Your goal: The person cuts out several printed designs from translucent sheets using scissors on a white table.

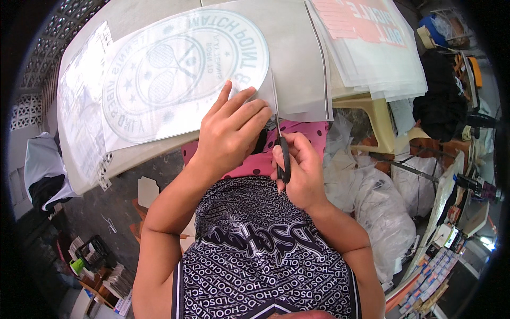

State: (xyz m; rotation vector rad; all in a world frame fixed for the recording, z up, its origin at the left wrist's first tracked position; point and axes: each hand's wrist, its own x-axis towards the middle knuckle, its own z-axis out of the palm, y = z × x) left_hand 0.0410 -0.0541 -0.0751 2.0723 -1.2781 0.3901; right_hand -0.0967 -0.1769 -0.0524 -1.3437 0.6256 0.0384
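Observation:
A translucent film sheet [175, 114] with a pale blue, mirrored oval print of crossed rackets and stars lies on the table. My left hand [228, 130] rests on its near right part, fingers stretched out and pressing on the film. My right hand [303, 175] is closed round the black handles of a pair of scissors [285, 157]. The scissors' blades point away from me, along the film's right edge beside my left fingertips. Right of them lies a clear plain sheet [303, 64], its near edge hanging over the table edge.
A stack of film sheets [372, 58] with red and blue print sits at the far right. Under it stands a cream plastic stool [374, 125]. Clear plastic bags [377, 207] fill the floor at right. Crinkled clear film [79, 106] covers the table's left end [127, 162].

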